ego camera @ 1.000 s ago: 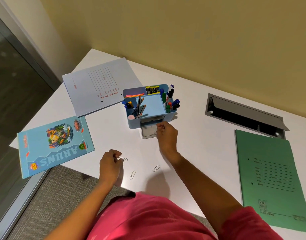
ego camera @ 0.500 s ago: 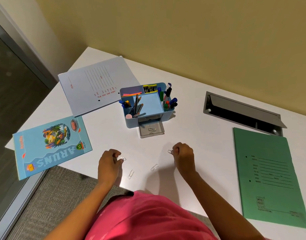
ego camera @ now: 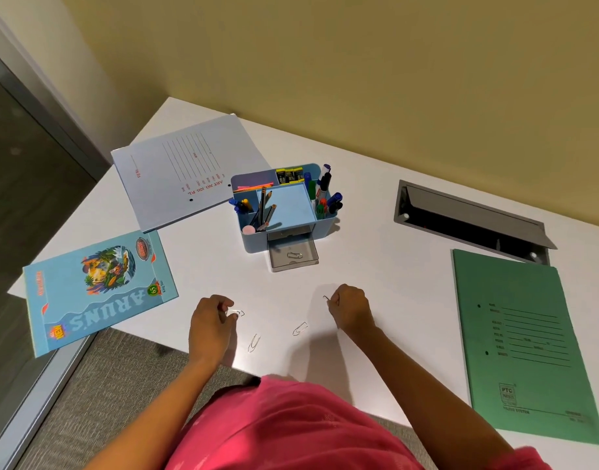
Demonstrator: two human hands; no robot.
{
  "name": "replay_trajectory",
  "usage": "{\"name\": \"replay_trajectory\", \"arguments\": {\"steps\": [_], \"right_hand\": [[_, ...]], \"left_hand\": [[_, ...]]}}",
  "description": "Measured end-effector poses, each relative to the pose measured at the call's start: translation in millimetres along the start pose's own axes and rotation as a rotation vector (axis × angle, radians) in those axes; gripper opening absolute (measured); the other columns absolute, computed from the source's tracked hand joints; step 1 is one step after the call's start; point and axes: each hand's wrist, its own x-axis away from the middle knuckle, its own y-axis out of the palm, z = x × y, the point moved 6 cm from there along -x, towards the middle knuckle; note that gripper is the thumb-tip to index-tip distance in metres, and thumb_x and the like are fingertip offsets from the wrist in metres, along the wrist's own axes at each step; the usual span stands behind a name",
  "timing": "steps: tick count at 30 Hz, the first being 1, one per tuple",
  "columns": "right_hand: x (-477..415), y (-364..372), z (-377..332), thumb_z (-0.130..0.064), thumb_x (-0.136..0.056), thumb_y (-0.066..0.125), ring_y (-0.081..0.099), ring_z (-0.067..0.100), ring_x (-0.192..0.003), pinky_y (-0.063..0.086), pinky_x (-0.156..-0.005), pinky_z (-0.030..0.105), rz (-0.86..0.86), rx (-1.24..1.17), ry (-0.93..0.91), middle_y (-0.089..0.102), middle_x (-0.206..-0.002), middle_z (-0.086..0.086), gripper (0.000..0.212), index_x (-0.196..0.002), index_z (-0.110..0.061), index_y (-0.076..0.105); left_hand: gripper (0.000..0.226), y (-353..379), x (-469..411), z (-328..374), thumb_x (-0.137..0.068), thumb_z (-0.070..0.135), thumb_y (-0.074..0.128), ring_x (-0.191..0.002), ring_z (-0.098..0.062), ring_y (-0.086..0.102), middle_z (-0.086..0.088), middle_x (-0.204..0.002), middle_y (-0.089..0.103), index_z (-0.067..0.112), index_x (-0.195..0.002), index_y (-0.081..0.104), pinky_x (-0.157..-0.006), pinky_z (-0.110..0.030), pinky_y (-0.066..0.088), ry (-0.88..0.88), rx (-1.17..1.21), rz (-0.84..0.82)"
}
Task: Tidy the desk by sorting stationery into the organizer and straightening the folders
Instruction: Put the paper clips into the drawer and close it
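While my left hand and right hand each pinch a paper clip in curled fingers, both sit before the organizer over the white desk, yellow wall beyond.

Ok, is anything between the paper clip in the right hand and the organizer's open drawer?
Nothing visible. Only bare desk lies between the paper clip pinched in the right hand and the open drawer, which holds one clip. The two loose clips lie nearer the person, off that line.
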Motion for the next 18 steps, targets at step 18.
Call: {"name": "replay_trajectory", "arguments": {"steps": [18], "right_hand": [[-40.8, -33.6, -86.5, -0.008, -0.091, 0.058, 0.060, 0.031, -0.101, 0.054, -0.081, 0.036, 0.300, -0.120, -0.275, 0.055, -0.116, 0.018, 0.025, -0.115, -0.003, 0.051]], "left_hand": [[0.020, -0.6, -1.1, 0.1, -0.080, 0.005, 0.070, -0.078, -0.017, 0.054, -0.006, -0.093, 0.056, 0.014, -0.096, 0.063, -0.073, -0.026, 0.039, -0.020, 0.010, -0.013]]}}
